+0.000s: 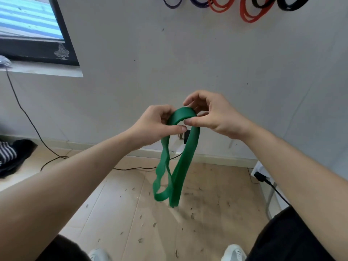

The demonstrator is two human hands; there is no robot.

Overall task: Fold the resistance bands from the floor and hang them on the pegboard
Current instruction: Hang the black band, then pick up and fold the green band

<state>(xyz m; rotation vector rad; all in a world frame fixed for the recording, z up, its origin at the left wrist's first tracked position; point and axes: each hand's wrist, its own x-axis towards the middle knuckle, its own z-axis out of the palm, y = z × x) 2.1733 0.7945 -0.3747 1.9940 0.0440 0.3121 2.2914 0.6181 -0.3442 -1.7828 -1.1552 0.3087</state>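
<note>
Item, nearest: our two shoes (233, 251) at the bottom edge of the view, on a wooden floor (131, 213) flecked with small dark scraps. We see no band lying on the floor in the part shown.

Item, mid-air before us: one green band (185, 153), held up at chest level, well clear of the floor. Its top bend arches between both hands; its doubled loops hang down, blurred at the lower end. We judge it part-folded, the layers not yet lying even.

Item: left hand (160, 123), fingers and thumb closed on the left side of the band's top bend.

Item: right hand (212, 115), thumb and forefinger pinching the right side of the same bend, the other fingers curled loosely above it.

Item, along the floor's far edge: a dark cable (28, 117) running down the wall (244, 72); a heap of dark and striped cloth (13, 155) at the left edge.

Item, far, top edge of the wall: hung bands already in place, namely purple bands (180, 2), red bands (250, 12) and a black band (290, 5). Their pegs lie out of view.

Status, by our judgement: several bands are done; the green one remains to be finished folding and hung beside them. Whether more wait elsewhere, we cannot tell.
</note>
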